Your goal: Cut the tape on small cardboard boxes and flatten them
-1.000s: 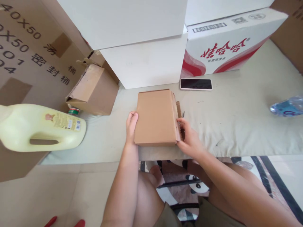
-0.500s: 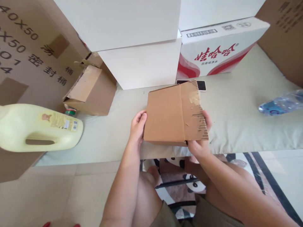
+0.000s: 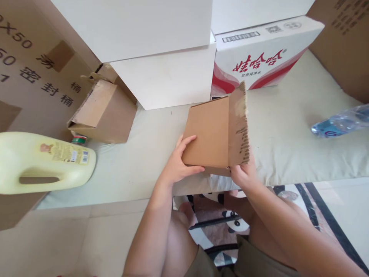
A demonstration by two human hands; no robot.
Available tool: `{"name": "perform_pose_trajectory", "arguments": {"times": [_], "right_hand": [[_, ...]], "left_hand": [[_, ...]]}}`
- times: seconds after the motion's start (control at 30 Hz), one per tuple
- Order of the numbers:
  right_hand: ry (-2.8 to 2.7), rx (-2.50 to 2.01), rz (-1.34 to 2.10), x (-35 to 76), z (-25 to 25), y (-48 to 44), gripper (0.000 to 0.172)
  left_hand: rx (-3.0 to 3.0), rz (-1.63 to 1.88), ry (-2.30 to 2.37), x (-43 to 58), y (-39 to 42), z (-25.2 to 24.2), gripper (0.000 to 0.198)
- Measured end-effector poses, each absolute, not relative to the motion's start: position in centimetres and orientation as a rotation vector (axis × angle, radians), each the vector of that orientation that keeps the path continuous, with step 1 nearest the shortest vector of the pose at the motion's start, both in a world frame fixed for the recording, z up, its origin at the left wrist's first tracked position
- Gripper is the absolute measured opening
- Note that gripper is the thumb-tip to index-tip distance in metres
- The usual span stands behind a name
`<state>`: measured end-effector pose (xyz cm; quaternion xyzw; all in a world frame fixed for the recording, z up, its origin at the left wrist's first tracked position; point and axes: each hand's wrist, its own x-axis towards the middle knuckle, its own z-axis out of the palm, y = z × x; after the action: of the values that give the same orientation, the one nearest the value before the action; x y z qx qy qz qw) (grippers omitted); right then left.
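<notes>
A brown cardboard box (image 3: pixel 208 132) is held over the edge of the cloth-covered surface, slightly tilted. Its right flap (image 3: pixel 238 125) stands bent upward, with a torn, ridged edge and a strip of tape on it. My left hand (image 3: pixel 180 161) grips the near left corner, fingers spread over the top face and thumb along the front edge. At the near right corner my right hand (image 3: pixel 243 173) holds the box below the flap. Some of its fingers are hidden behind the flap.
Left of me are a pale yellow jug (image 3: pixel 66 163) and a small carton (image 3: pixel 111 111). White boxes (image 3: pixel 164 75) and a red-and-white carton (image 3: pixel 259 57) stand behind. A plastic bottle (image 3: pixel 337 123) lies at right. Below, my legs straddle a panda-patterned stool (image 3: pixel 213 223).
The box's right flap has bent upward from lying nearly level. My left hand has shifted from the left side onto the top and front edge. The phone behind is now mostly hidden.
</notes>
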<state>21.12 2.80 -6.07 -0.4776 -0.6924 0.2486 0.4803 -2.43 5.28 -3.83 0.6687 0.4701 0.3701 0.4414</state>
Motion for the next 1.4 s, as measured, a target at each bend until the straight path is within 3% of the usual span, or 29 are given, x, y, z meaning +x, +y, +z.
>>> {"name": "perform_pose_trajectory", "arguments": {"times": [0.23,0.43,0.63,0.8,1.1,1.4], "right_hand": [[-1.81,-1.107,0.533,21.3,-5.1,3.0,0.063],[-1.914,-1.104,0.52,21.1,-4.6,2.6,0.064],[-1.907,-1.172,0.526,21.5,-4.3,2.3,0.065],[-1.921,-1.212,0.529,21.6,-3.6,2.3,0.064],[-1.934,-1.297,0.444,20.5,-2.7,2.3,0.061],[-1.948,-1.267,0.388,20.2,-2.6,2.0,0.059]], "left_hand": [[1.658,1.004,1.168,-1.9,5.6,-4.7,0.096],[1.676,1.135,1.254,-1.7,5.3,-4.7,0.072],[1.866,1.05,1.276,-1.2,5.1,-4.6,0.077],[2.072,1.055,1.444,-0.6,5.3,-4.3,0.068],[2.147,1.015,1.378,0.7,4.7,-3.1,0.098],[2.083,1.242,1.349,3.9,2.4,-1.0,0.053]]}}
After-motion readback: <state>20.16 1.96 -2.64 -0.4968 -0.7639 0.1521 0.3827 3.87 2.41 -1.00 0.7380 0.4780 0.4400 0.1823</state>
